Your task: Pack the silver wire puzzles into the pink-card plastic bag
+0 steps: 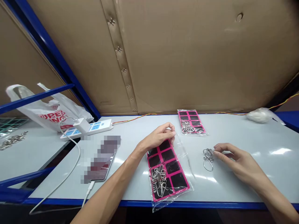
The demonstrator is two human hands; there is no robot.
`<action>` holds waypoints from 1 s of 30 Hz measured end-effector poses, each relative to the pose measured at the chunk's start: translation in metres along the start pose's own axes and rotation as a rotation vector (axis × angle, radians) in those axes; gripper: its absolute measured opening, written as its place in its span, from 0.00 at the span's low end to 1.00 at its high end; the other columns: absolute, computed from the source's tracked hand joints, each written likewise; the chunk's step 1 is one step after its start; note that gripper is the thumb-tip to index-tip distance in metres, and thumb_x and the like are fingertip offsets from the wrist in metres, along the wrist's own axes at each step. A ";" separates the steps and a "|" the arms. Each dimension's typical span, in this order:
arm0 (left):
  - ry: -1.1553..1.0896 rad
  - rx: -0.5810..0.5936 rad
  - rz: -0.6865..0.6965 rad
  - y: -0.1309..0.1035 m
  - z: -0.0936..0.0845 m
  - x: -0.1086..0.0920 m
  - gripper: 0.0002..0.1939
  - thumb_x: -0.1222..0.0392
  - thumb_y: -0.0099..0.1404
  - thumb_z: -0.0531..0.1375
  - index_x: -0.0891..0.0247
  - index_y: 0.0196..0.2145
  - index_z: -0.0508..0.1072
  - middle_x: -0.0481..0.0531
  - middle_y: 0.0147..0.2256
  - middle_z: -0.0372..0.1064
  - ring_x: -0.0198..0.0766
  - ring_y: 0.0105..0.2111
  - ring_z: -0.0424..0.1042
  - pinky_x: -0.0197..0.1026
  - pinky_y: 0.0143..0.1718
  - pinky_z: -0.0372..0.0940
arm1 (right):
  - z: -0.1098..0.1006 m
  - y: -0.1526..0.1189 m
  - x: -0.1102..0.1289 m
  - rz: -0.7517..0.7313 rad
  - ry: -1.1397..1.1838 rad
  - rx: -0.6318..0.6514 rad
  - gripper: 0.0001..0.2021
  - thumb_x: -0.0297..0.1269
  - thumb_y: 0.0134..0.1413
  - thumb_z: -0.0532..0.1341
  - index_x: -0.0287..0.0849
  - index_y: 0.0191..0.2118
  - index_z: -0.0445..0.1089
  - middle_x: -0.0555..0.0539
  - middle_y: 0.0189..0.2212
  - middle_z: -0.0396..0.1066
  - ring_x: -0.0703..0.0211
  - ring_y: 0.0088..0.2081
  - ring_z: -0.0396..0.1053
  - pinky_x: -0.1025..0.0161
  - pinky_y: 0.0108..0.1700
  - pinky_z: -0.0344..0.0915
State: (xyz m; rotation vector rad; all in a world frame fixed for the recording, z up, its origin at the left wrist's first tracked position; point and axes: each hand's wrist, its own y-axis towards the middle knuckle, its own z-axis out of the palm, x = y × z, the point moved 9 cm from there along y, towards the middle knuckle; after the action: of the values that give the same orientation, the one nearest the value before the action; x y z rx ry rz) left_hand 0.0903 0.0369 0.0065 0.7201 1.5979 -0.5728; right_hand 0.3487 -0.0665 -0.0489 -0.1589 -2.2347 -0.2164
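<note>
My left hand (162,135) is closed on the top edge of a clear plastic bag (181,149). Inside that bag lie a black card with a pink grid (173,166) and a cluster of bent metal wire pieces (158,179) near its lower left. To the right, my right hand (230,157) pinches a metal wire puzzle (208,158) of looped, linked pieces between thumb and fingers, just over the table. A second bagged pink-and-black card (192,116) with wire pieces rests farther back, touched by neither hand.
A phone (102,165), partly pixelated, lies at left on its charging cable (78,155). Behind it are a power strip (102,125) and a white shopping bag (53,112). A wrapped white bundle (259,115) sits at back right. Cardboard (187,56) walls the rear; a blue rail (137,203) edges the front.
</note>
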 end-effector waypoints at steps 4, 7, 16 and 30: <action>-0.015 0.006 0.002 0.000 0.001 0.000 0.07 0.53 0.69 0.58 0.58 0.38 0.64 0.46 0.27 0.70 0.37 0.28 0.71 0.42 0.36 0.64 | -0.003 0.000 -0.005 0.022 0.016 -0.038 0.17 0.57 0.56 0.62 0.51 0.42 0.73 0.49 0.50 0.74 0.50 0.45 0.73 0.56 0.48 0.66; -0.022 0.003 0.003 0.000 0.001 -0.001 0.07 0.53 0.69 0.58 0.58 0.38 0.64 0.46 0.27 0.70 0.37 0.28 0.71 0.42 0.36 0.64 | -0.002 -0.001 -0.002 0.006 0.009 -0.027 0.16 0.56 0.57 0.62 0.51 0.42 0.73 0.49 0.49 0.75 0.49 0.45 0.74 0.55 0.49 0.66; -0.005 0.007 0.003 0.000 0.001 -0.001 0.07 0.53 0.69 0.57 0.58 0.39 0.64 0.46 0.27 0.70 0.38 0.29 0.71 0.42 0.36 0.64 | 0.008 0.000 0.004 -0.051 -0.089 0.057 0.09 0.47 0.60 0.59 0.49 0.36 0.69 0.48 0.43 0.77 0.50 0.44 0.74 0.56 0.46 0.68; 0.010 0.003 -0.001 0.000 0.000 -0.003 0.08 0.53 0.69 0.57 0.58 0.39 0.64 0.46 0.27 0.70 0.37 0.28 0.71 0.41 0.35 0.63 | 0.025 0.012 0.031 -0.110 -0.266 0.322 0.08 0.45 0.60 0.57 0.50 0.40 0.71 0.50 0.29 0.75 0.54 0.30 0.69 0.59 0.34 0.67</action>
State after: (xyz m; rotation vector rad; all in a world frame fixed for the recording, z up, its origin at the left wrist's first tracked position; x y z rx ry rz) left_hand 0.0902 0.0363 0.0091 0.7255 1.6072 -0.5726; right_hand 0.3122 -0.0483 -0.0389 0.1164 -2.5105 0.1141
